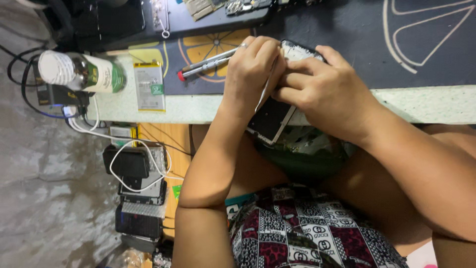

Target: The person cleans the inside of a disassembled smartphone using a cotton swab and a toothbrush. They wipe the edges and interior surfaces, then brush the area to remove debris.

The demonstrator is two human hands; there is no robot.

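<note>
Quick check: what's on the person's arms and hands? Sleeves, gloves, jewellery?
Both forearms are bare: no sleeves or gloves in view. The left hand wears a thin silver ring. The right hand shows no ring or watch.

a speckled pale workbench [426,104] with a dark mat [347,54] spread over it

on the bare bench edge lay a flat phone battery [149,86] with yellow trim, and beside it a bottle [82,72] with a white ribbed cap lay on its side. on the mat, which showed an orange citrus-slice print, rested a red-tipped metal screwdriver [206,63]; a dark tray [218,17] sat further back.
</note>
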